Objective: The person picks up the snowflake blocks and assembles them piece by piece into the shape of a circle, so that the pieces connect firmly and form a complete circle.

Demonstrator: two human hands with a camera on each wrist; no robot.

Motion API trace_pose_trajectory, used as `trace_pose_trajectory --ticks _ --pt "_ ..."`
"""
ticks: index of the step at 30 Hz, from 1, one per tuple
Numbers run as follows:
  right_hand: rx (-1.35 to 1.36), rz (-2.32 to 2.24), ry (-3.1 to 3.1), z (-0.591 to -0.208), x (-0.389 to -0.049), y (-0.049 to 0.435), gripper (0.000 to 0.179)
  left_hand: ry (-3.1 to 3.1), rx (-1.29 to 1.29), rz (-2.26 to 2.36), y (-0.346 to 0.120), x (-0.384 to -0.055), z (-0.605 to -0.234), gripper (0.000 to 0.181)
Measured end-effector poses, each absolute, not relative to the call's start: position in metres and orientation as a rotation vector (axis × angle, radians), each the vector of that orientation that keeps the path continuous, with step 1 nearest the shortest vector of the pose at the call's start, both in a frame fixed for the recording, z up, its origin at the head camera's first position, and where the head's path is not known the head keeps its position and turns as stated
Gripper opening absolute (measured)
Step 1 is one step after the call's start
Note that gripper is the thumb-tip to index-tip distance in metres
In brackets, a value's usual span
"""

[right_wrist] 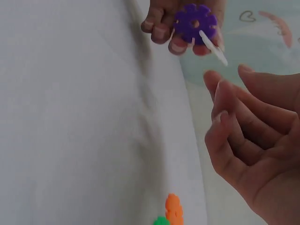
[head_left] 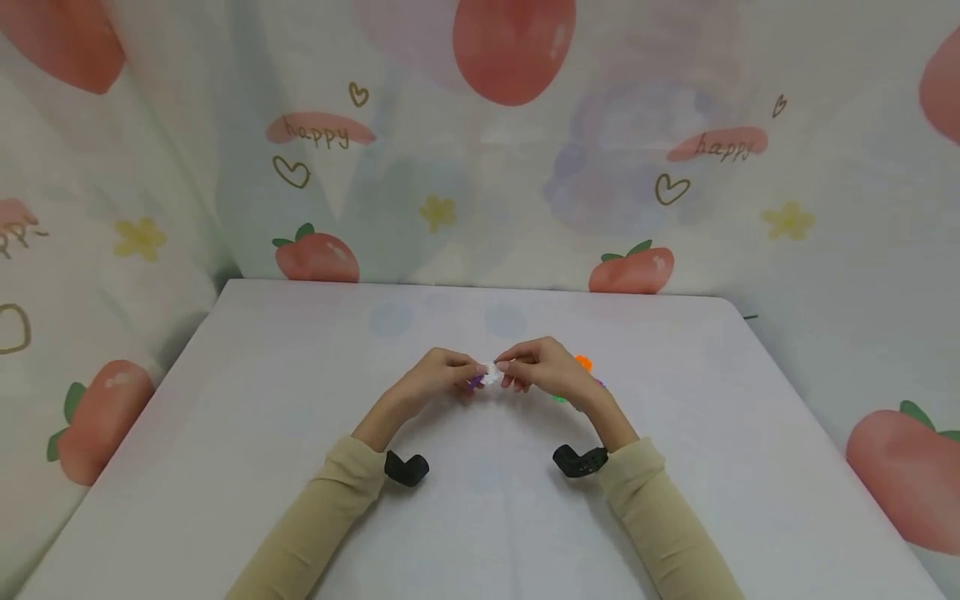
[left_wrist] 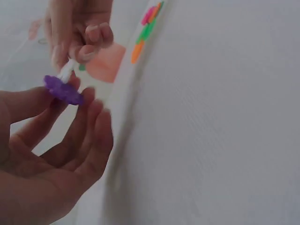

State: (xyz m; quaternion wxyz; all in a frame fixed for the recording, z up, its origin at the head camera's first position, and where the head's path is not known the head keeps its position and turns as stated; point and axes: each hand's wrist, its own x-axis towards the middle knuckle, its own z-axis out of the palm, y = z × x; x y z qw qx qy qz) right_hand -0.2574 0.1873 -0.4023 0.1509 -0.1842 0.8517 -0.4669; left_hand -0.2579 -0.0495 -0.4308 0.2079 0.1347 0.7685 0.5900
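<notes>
My left hand point(head_left: 438, 377) pinches a purple snowflake disc point(right_wrist: 195, 23), notched round its rim with a hole in its middle. A white snowflake disc point(head_left: 491, 374) stands edge-on to the purple one, joined at its rim; it shows as a thin strip in the right wrist view. My right hand point(right_wrist: 262, 136) is beside the white disc's outer end, thumb and fingers loosely bent and parted, with a small gap to it in that view. Both hands are raised above the white table point(head_left: 480, 517).
Right of my right hand lie several loose discs: an orange disc point(head_left: 583, 362), a green disc point(right_wrist: 161, 221) and a pink disc point(left_wrist: 148, 16), partly hidden by the wrist in the head view. A printed curtain point(head_left: 480, 167) hangs behind the table.
</notes>
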Motion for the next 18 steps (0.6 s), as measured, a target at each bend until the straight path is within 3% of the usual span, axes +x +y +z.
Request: trace_pose_trajectory --ticks 6,18 --pt "-0.489 -1.095 2.734 -0.410 -0.263 0.211 0.023 2.057 0.226 1.819 -0.058 -0.265 -0.451 0.027" --pt "-0.415 -0.769 2.848 -0.414 -0.274 0.237 0.028 1.950 0.260 2.010 -0.068 -0.270 -0.465 0.027"
